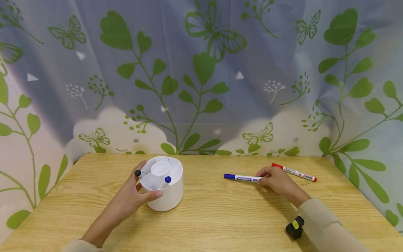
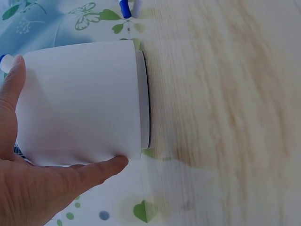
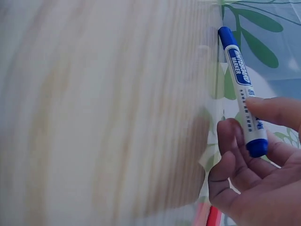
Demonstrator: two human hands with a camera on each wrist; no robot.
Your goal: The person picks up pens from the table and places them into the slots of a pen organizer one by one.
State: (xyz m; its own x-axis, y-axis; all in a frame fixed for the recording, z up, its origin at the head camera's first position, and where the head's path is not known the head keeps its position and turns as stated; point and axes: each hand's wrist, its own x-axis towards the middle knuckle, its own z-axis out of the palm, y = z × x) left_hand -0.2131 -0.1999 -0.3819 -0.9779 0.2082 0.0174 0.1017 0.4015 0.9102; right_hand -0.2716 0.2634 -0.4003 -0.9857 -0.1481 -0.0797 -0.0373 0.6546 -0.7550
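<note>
My left hand (image 1: 130, 197) grips a white round pen organizer (image 1: 168, 197) from its left side, thumb on the front near the rim. Inside its compartments stand a black-ended marker (image 1: 138, 173) and a blue-ended marker (image 1: 168, 179). In the left wrist view the organizer's smooth white wall (image 2: 80, 99) fills much of the picture. On the right, my right hand (image 1: 278, 182) pinches a blue-and-white whiteboard marker (image 1: 242, 177) near one end, its blue cap pointing left. The right wrist view shows the thumb pressed on the marker's printed barrel (image 3: 242, 84).
A red-and-white marker (image 1: 299, 173) lies on the wooden table (image 1: 201, 217) just behind the right hand. A black device with a yellow mark (image 1: 295, 227) sits at the right sleeve. A leaf-patterned curtain (image 1: 201, 87) hangs along the table's back edge.
</note>
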